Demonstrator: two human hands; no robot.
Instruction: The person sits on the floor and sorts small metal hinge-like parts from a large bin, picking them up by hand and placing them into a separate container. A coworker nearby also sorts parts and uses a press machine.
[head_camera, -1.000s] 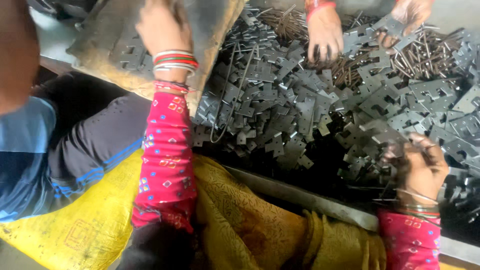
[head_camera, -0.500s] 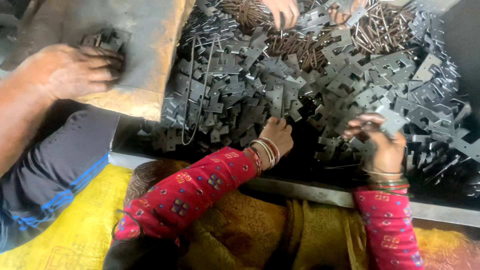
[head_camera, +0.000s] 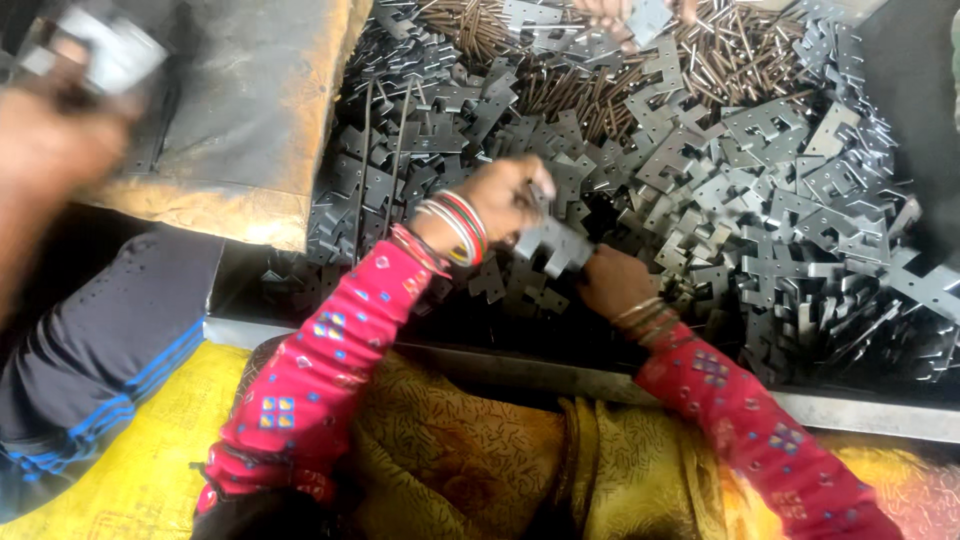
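Head view: the left hand (head_camera: 505, 200) and the right hand (head_camera: 612, 282) meet over the near edge of a heap (head_camera: 760, 190) of grey stamped plates; between them they hold one notched plate (head_camera: 556, 243), which lies just right of the left hand and just up-left of the right, its long axis running roughly from upper left to lower right; the left fingers curl shut over its upper end, the right hand is closed on its lower end, so both are equally near and touching it; how far the fingertips wrap under cannot be told. Thin brown pins (head_camera: 560, 90) lie mixed in at the far side of the heap. At far left another person's blurred hand (head_camera: 50, 150) holds something pale above a worn board (head_camera: 250, 110), well apart.
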